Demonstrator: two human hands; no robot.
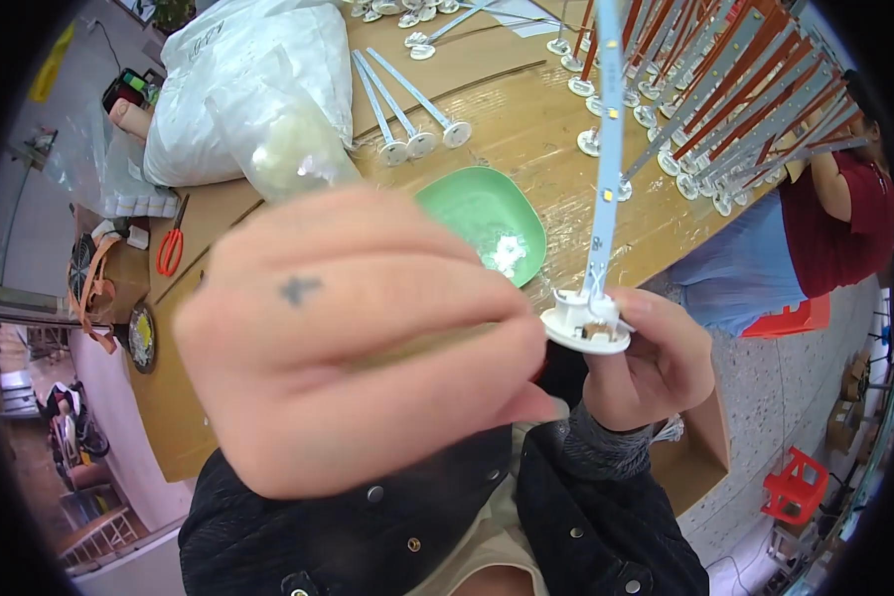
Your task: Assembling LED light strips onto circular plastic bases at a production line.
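The right hand [656,363] is clamped on a round white plastic base [588,341] with an upright, narrow pale-blue LED strip [609,149], held up by the near edge of the brown tabletop [507,114]. The left hand [363,343] curls just beside the base; I cannot tell whether it grips anything. A rounded green bowl [467,199] of white pieces [508,255] sits near that edge.

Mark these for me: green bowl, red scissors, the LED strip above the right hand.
Green bowl [479,203]: head view, bare inner surface.
Red scissors [174,236]: head view, top of the handles.
LED strip [611,149]: head view, middle of its visible length.
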